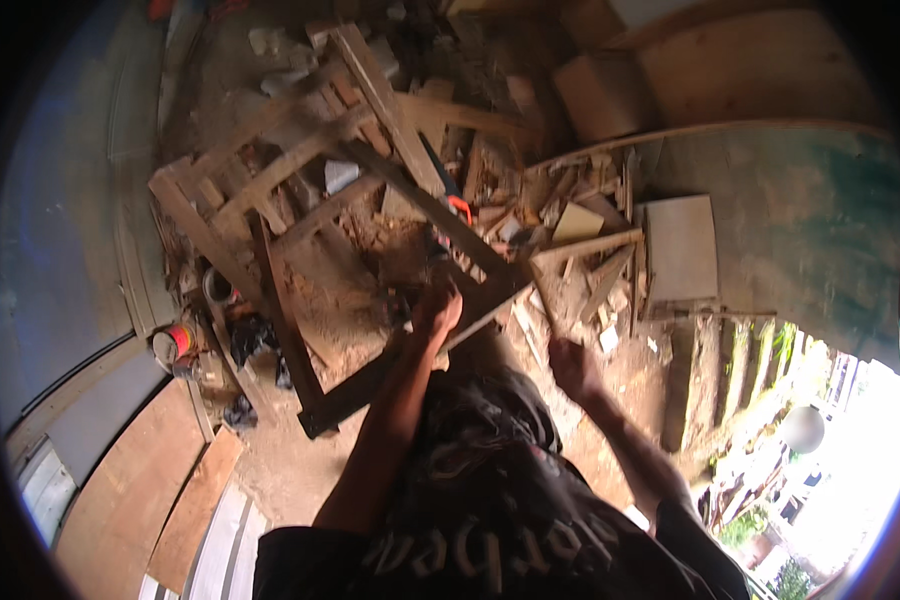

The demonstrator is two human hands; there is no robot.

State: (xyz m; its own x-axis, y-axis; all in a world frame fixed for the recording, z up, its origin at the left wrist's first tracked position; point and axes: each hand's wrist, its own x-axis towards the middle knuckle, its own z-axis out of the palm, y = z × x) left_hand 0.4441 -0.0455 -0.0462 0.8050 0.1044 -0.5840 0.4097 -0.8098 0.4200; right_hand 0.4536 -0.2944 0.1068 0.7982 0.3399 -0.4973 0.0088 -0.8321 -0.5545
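Note:
A brown wooden frame (355, 395) of nailed bars, like a bare table or bench frame, lies tilted in front of me. My left hand (437, 310) is closed at its near rail, fingers curled. Blur hides what they hold, if anything. To the right, my right hand (573, 368) is wrapped around a slim wooden handle (547, 305) that points up toward the frame's near right corner. Whatever sits at the handle's far end cannot be made out. Beyond the near rail, a handsaw with an orange grip (459, 207) rests among the bars.
Wood offcuts and chips (570, 215) litter the ground around the frame. At the left are a red and yellow can (173, 344), black plastic (255, 340) and plywood sheets (130, 480). A pale board (681, 248) leans on the green-stained panel (780, 215) at right.

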